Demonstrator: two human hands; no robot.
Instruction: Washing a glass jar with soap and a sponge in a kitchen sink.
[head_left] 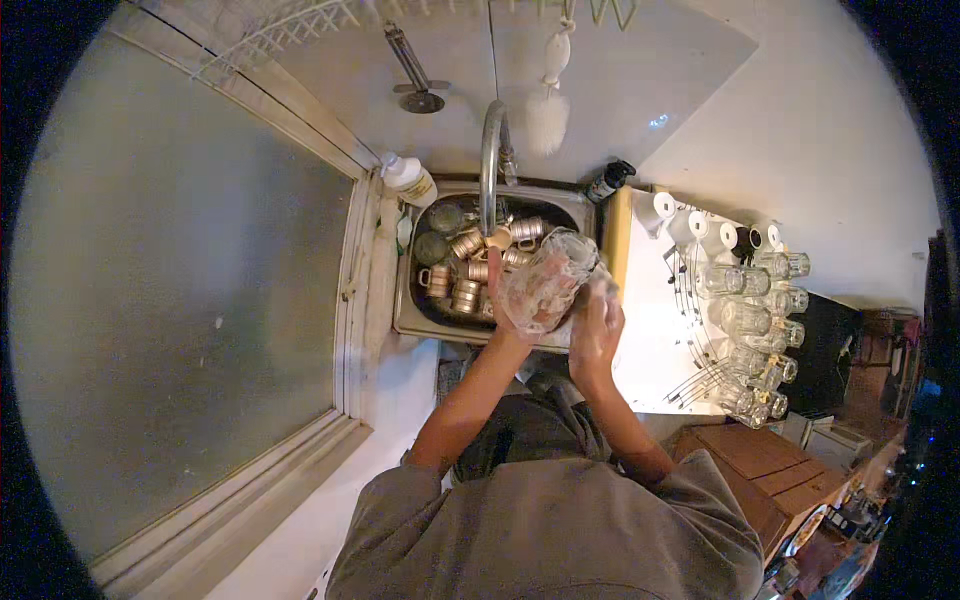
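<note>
A large clear glass jar (552, 282), smeared with white suds, is tilted over the front right of the sink (420, 322). My left hand (503, 298) is wrapped round its left side, partly seen through the glass. Against the jar's right side my right hand (597, 322) is closed, its fingers curled; a greyish patch shows at the fingertips, too blurred to name. Below the jar, several copper-coloured metal mugs (466, 295) lie in the basin, with a dark-looking glass (431, 246) at its left.
The curved faucet (490, 165) arches over the basin. A white pump bottle (408, 180) stands at the back left corner, a black bottle (610, 180) at the back right. Several upturned glasses (745, 320) crowd the white counter (650, 350). A white brush (546, 120) hangs behind.
</note>
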